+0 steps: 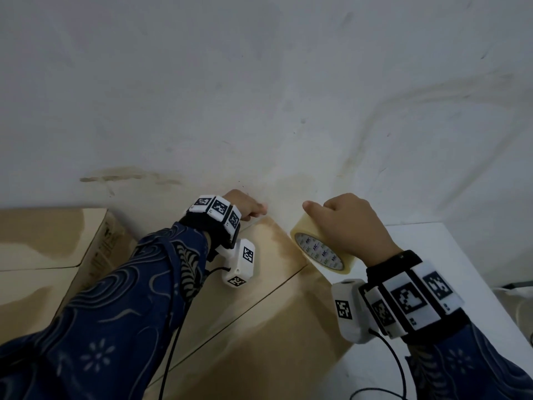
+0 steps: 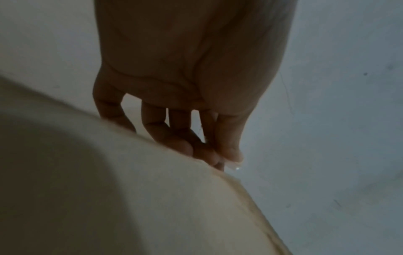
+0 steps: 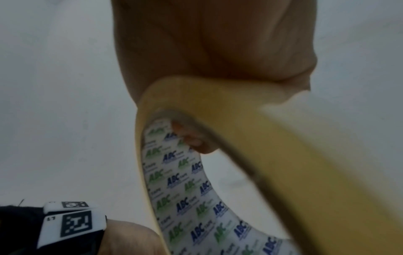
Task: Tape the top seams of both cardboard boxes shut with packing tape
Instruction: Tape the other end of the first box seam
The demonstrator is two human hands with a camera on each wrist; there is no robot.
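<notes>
Two cardboard boxes sit in front of me: the nearer box [image 1: 259, 327] lies under my forearms, its top seam running diagonally between the closed flaps, and the second box [image 1: 43, 238] stands just beside it on my left, its own flaps closed along a seam. Both rest on a white table [image 1: 450, 255], whose bare corner shows to my right. My right hand [image 1: 354, 223] grips the roll of packing tape [image 1: 320, 246] above the nearer box's far right edge, thumb stretched over the outside of the roll and a fingertip [image 3: 191, 138] hooked inside the printed core. Farther along, my left hand [image 1: 245, 204] reaches over the far edge of that box, fingers [image 2: 172, 138] pointing down and bunched together with the thumb, pinching the loose end of clear tape [image 2: 234, 162] at the box edge. Beyond both hands rises a stained white wall [image 1: 259, 82].
</notes>
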